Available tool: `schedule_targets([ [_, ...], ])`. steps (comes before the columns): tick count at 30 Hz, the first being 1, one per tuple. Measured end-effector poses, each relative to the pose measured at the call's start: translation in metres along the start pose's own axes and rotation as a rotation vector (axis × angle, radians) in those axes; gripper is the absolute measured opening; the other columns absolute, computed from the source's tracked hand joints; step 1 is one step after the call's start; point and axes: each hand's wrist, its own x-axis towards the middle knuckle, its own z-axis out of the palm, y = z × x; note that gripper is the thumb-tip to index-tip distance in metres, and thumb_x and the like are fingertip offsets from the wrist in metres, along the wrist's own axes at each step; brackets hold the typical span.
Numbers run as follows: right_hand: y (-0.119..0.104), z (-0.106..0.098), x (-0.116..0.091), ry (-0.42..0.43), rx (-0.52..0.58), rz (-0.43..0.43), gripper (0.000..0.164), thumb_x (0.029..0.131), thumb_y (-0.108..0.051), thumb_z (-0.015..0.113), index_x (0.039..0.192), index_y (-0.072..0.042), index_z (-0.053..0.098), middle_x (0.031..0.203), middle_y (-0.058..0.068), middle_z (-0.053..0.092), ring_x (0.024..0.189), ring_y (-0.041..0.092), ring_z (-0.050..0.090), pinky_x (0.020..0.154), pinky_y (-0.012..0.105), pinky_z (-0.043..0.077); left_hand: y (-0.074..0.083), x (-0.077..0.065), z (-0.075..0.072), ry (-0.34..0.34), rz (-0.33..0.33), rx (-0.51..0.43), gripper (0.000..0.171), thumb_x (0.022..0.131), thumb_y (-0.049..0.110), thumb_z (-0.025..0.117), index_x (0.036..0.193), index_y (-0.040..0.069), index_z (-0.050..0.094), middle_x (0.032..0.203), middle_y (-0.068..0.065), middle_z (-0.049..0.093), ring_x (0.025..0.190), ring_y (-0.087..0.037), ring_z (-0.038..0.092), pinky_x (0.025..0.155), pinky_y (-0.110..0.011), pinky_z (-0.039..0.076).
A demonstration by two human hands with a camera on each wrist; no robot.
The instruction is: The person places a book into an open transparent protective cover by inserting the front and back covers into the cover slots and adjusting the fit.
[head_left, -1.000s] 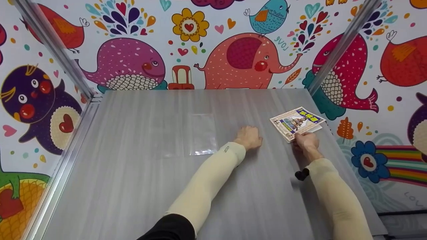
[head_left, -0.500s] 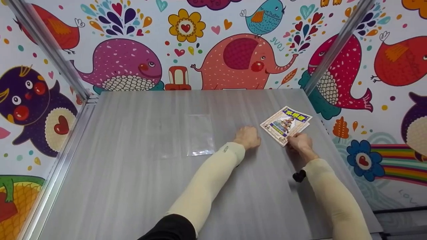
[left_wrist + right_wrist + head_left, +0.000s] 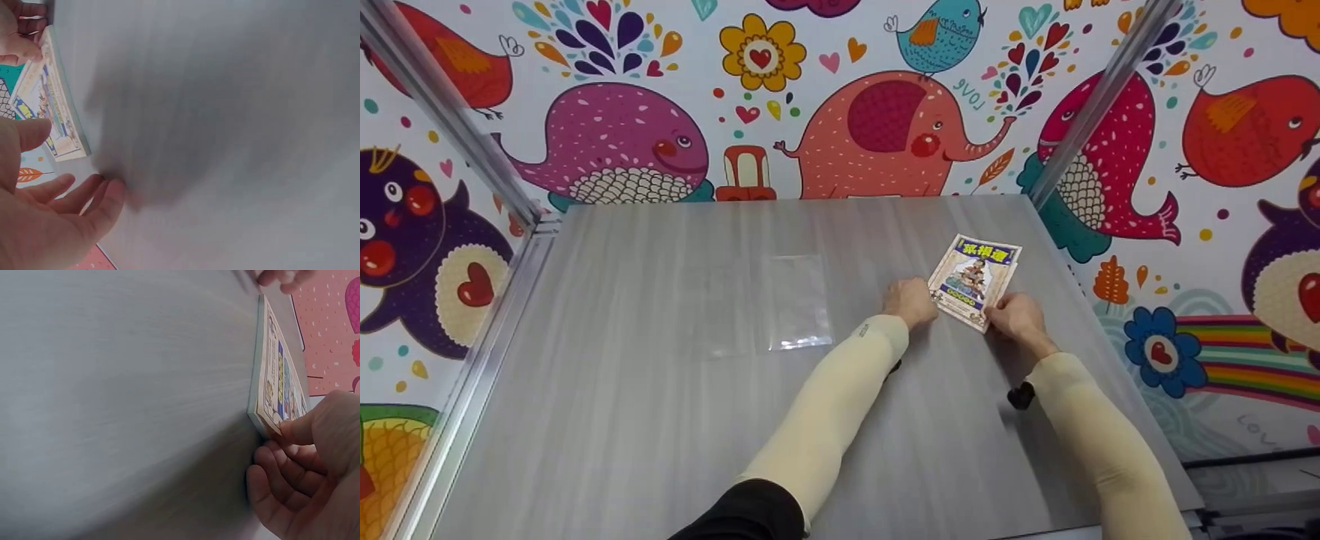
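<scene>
A thin book (image 3: 973, 279) with a cream-bordered, illustrated cover lies low over the right part of the table. My right hand (image 3: 1018, 319) pinches its near right corner, thumb on the cover and curled fingers beneath, as the right wrist view shows. At the book's left edge is my left hand (image 3: 911, 301). In the left wrist view its thumb and bent fingers stand apart, with the book (image 3: 53, 107) just beyond them and nothing held. A clear plastic sleeve (image 3: 800, 301) lies flat on the table, left of the left hand.
The grey wood-grain table (image 3: 607, 390) meets a cartoon-printed wall (image 3: 825, 45) at the back. Metal frame posts (image 3: 454, 112) rise at the back corners, and a metal rail runs along the left edge. A second, fainter clear sheet (image 3: 727, 311) appears beside the sleeve.
My right hand has brought the book leftward, turning it more upright in view, up to the left hand. The left hand has stayed nearly in place. The head view has shifted slightly.
</scene>
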Motion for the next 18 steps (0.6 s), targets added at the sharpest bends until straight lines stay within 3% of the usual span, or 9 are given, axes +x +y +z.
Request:
schedule_targets([
  [4, -0.001, -0.001, -0.001, 0.037, 0.025, 0.048, 0.039, 0.103, -0.034, 0.078, 0.124, -0.002, 0.07, 0.101, 0.009, 0.068, 0.087, 0.021, 0.066, 0.068, 0.027, 0.054, 0.007, -0.001, -0.004, -0.079, -0.052, -0.117, 0.015, 0.096, 0.024, 0.079, 0.107, 0.014, 0.079, 0.106, -0.003, 0.078, 0.101, -0.024, 0.066, 0.095, -0.042, 0.061],
  [8, -0.002, 0.0, -0.002, 0.033, 0.049, 0.077, 0.047, 0.1, -0.036, 0.082, 0.13, -0.002, 0.069, 0.107, 0.011, 0.069, 0.092, 0.023, 0.066, 0.07, 0.028, 0.055, 0.007, 0.01, 0.008, -0.083, -0.066, -0.175, 0.015, 0.091, 0.023, 0.075, 0.105, 0.017, 0.078, 0.107, 0.0, 0.078, 0.098, -0.022, 0.066, 0.097, -0.039, 0.059],
  [14, -0.009, 0.004, -0.002, 0.049, 0.094, 0.078, 0.047, 0.097, -0.029, 0.082, 0.131, 0.001, 0.067, 0.108, 0.012, 0.072, 0.087, 0.02, 0.07, 0.067, 0.027, 0.058, 0.007, 0.02, 0.01, -0.085, -0.114, -0.312, 0.025, 0.086, 0.024, 0.074, 0.108, 0.014, 0.076, 0.105, -0.006, 0.077, 0.089, -0.026, 0.068, 0.08, -0.041, 0.061],
  [18, -0.011, 0.008, 0.0, 0.054, 0.145, 0.096, 0.047, 0.097, -0.024, 0.08, 0.133, 0.003, 0.065, 0.115, 0.014, 0.072, 0.085, 0.019, 0.072, 0.066, 0.026, 0.062, 0.001, 0.036, 0.018, -0.084, -0.18, -0.454, 0.035, 0.088, 0.036, 0.081, 0.113, 0.011, 0.078, 0.111, -0.004, 0.077, 0.095, -0.021, 0.067, 0.086, -0.038, 0.061],
])
